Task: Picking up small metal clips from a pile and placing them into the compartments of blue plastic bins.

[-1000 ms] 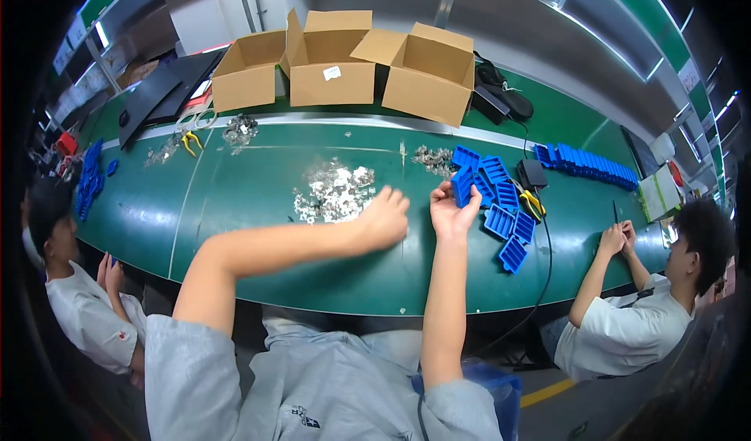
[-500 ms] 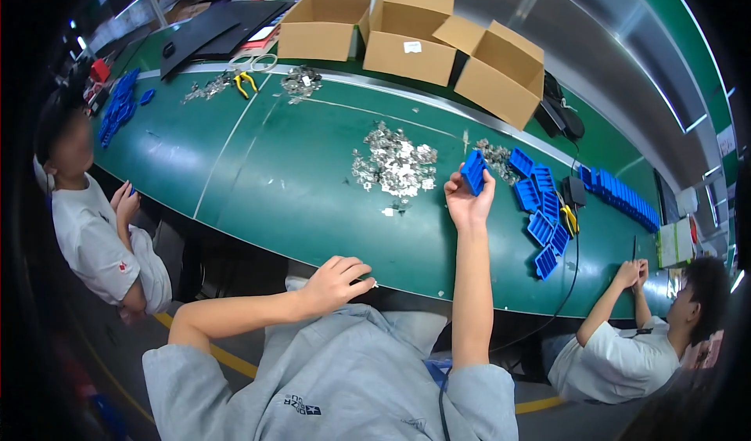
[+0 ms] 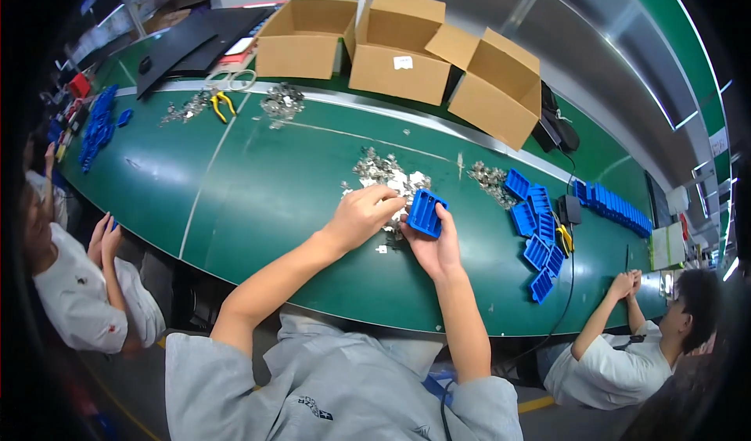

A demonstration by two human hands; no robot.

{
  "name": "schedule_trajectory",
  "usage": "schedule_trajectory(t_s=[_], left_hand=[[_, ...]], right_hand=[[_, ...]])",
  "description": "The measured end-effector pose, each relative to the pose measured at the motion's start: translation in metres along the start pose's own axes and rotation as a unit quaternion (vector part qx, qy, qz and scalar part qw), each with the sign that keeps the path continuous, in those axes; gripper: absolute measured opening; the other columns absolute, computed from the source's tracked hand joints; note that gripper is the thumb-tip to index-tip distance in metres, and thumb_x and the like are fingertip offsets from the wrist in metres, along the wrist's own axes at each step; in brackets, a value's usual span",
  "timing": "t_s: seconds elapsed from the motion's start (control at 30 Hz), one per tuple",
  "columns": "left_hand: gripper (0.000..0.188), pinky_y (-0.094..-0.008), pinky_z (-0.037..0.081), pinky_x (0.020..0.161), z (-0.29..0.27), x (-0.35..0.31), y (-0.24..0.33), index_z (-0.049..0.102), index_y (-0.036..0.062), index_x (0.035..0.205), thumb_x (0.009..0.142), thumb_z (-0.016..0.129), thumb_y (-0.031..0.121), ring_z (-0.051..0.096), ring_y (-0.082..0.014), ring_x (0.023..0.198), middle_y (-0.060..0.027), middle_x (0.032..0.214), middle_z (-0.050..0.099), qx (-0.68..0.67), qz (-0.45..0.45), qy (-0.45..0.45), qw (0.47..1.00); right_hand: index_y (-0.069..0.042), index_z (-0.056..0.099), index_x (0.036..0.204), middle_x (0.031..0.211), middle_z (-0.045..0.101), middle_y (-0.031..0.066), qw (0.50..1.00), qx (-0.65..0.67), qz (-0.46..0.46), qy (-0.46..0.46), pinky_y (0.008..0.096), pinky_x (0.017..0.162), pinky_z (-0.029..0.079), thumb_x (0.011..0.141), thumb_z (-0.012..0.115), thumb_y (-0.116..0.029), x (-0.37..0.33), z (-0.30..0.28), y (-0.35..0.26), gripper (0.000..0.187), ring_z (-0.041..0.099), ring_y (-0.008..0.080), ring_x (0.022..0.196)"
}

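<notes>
My right hand (image 3: 436,252) grips a small blue compartmented plastic tray (image 3: 426,212) over the middle of the green table, thumb on its right side and fingers beneath. Just left of the tray is my left hand (image 3: 360,218), its fingers bent together and the tips close to the tray's left edge. Whatever those fingertips pinch, if anything, is too small to make out. Behind and partly under both hands spreads a pile of small silvery metal pieces (image 3: 375,167). One loose pale piece (image 3: 382,249) lies on the near side of the pile.
Several blue trays (image 3: 522,218) lie right, beside yellow-handled pliers (image 3: 565,239) and a cable; more stand in a row (image 3: 618,206). Smaller metal heaps (image 3: 491,181) dot the green table (image 3: 258,198). Open cardboard boxes (image 3: 399,73) line the back. People work at both sides.
My right hand has brought the blue tray left and nearer, beside the metal pile. My left hand has moved from the table's front edge up to the tray. The view has shifted slightly.
</notes>
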State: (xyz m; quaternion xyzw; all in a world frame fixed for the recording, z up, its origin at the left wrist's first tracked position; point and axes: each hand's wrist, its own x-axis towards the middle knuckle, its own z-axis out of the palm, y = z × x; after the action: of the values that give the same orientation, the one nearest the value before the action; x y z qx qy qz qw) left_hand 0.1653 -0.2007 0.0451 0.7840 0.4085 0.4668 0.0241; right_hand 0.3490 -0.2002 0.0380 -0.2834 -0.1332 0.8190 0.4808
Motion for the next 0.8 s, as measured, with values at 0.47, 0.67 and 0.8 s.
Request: schedule_trajectory(t_s=[0.47, 0.67, 0.8], left_hand=[[0.024, -0.0259, 0.050, 0.071, 0.009, -0.013, 0.011, 0.059, 0.0017, 0.112, 0.088, 0.059, 0.001, 0.062, -0.0133, 0.092, -0.0052, 0.105, 0.063, -0.307, -0.305, -0.060, 0.899], [0.015, -0.0220, 0.046, 0.066, 0.005, -0.016, 0.007, 0.058, 0.0032, 0.107, 0.093, 0.059, 0.009, 0.057, -0.0059, 0.082, -0.0017, 0.099, 0.061, -0.480, -0.414, -0.055, 0.772], [0.016, -0.0221, 0.046, 0.068, 0.003, -0.014, 0.008, 0.058, 0.0027, 0.106, 0.091, 0.061, 0.009, 0.057, -0.0065, 0.081, -0.0015, 0.097, 0.061, -0.489, -0.418, -0.051, 0.764]], right_hand=[[-0.005, 0.051, 0.117, 0.103, 0.062, 0.0104, 0.993, -0.085, -0.073, 0.025, 0.0350, 0.074, 0.050, 0.097, 0.052, -0.037, -0.002, -0.004, 0.006, 0.037, 0.060, 0.0199, 0.089], [-0.003, 0.051, 0.119, 0.107, 0.063, 0.0102, 0.982, -0.163, -0.099, 0.014, 0.0345, 0.077, 0.050, 0.097, 0.051, -0.038, -0.008, 0.009, 0.010, 0.041, 0.061, 0.0193, 0.092], [-0.001, 0.051, 0.119, 0.109, 0.063, 0.0110, 0.971, -0.207, -0.120, 0.016, 0.0344, 0.081, 0.050, 0.097, 0.052, -0.037, -0.009, 0.004, 0.012, 0.043, 0.062, 0.0186, 0.094]])
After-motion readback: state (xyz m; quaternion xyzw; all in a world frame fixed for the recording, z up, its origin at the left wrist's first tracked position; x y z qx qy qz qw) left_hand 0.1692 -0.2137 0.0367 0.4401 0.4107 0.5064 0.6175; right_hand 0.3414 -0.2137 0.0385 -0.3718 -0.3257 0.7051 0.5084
